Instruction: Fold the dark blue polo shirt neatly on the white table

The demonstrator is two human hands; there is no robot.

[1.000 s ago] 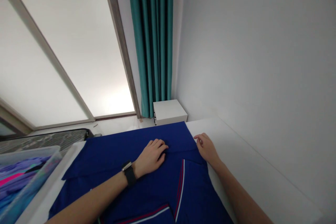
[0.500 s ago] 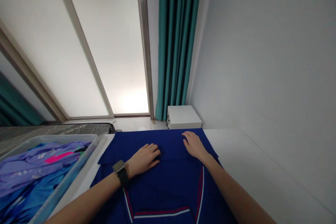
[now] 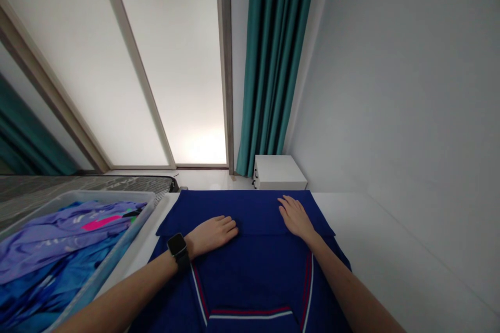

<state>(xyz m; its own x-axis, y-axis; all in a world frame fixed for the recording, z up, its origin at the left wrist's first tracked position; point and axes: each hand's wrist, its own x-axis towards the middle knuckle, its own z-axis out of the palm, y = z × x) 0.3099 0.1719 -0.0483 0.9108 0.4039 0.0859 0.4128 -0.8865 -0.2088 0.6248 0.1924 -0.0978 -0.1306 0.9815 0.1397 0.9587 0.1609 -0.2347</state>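
A dark blue garment (image 3: 253, 265) with red and white stripes lies spread on a white table (image 3: 390, 270). My left hand (image 3: 213, 233), with a black watch on its wrist, lies flat on the cloth left of centre, fingers stretched out. On the cloth's upper right part rests my right hand (image 3: 295, 216), palm down with fingers spread. Both hands press on a folded band along the garment's far edge. Neither hand grips anything.
A clear plastic bin (image 3: 97, 276) holding purple and blue clothes stands at the left. Beyond the table stand a small white cabinet (image 3: 279, 171), a teal curtain (image 3: 273, 62) and frosted sliding panels (image 3: 156, 73). A grey wall (image 3: 410, 88) runs along the right.
The view has swung left and the garment now sits centred. My right hand moved from the cloth's right edge onto its top; my left hand slid slightly and flattened.
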